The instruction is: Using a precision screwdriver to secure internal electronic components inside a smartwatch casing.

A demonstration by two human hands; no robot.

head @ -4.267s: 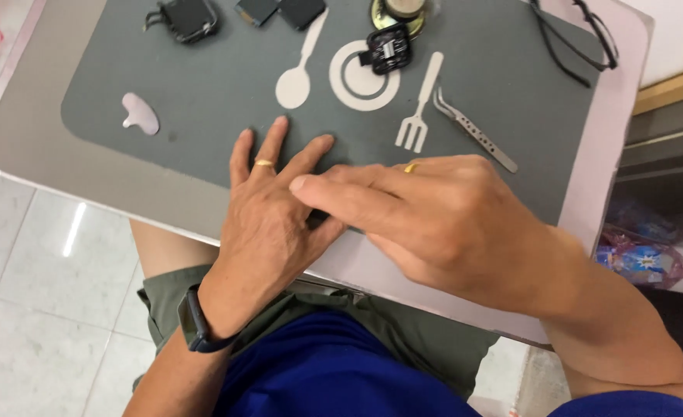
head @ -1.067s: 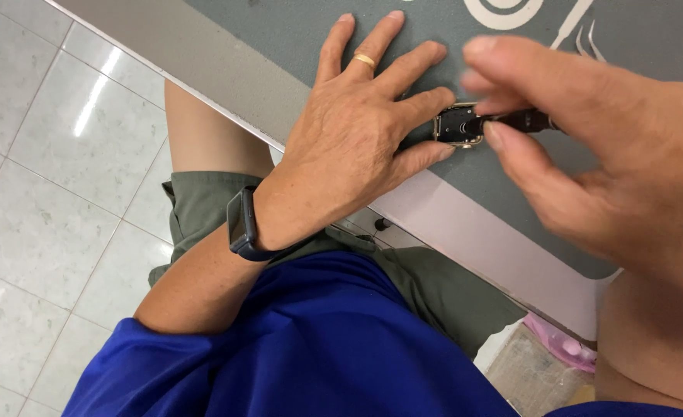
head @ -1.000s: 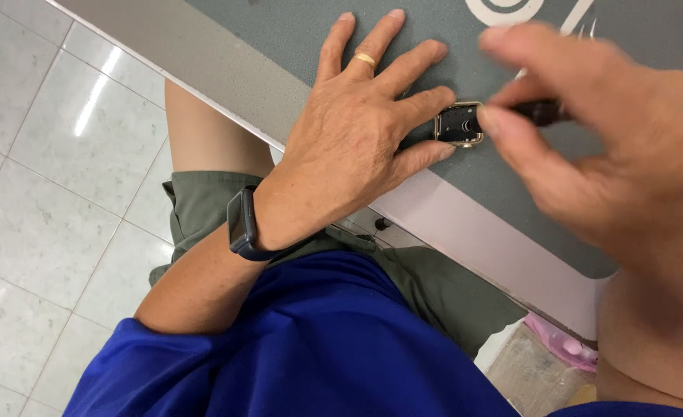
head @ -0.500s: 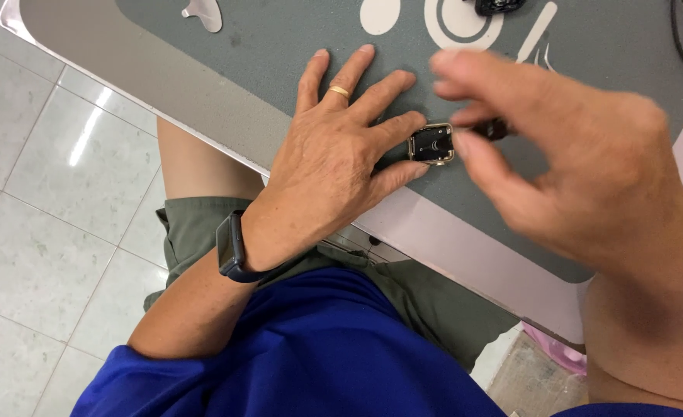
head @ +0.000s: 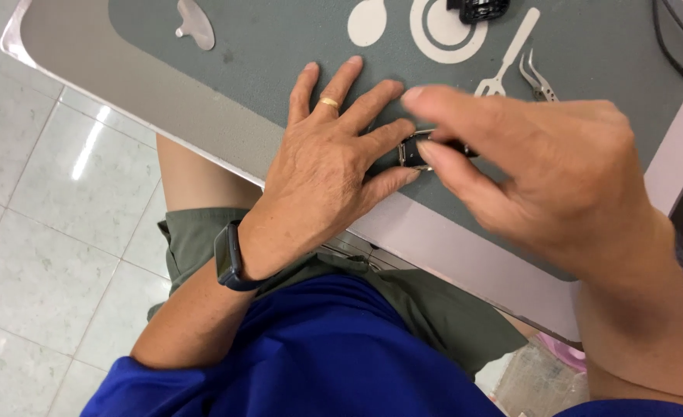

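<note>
My left hand (head: pixel 326 177) lies flat on the grey mat (head: pixel 280 54) with its fingers spread and a gold ring on one finger. Its thumb and forefinger flank and steady a small black and silver watch-like piece (head: pixel 411 150). My right hand (head: pixel 542 170) comes in from the right. Its thumb and forefinger pinch a thin dark part (head: pixel 457 147) that sticks out of that piece. The right hand covers most of that dark part.
White spoon, ring and fork outlines are printed on the mat. Metal tweezers (head: pixel 538 81) lie beside the fork outline, a black device (head: pixel 477 8) sits at the top edge, and a pale pick-shaped tool (head: pixel 195 23) lies top left. The table edge (head: pixel 86 69) runs diagonally above tiled floor.
The view has shifted, so more of the mat's far side shows. My right hand has moved slightly over the small piece and still pinches it. The left hand stays flat in place.
</note>
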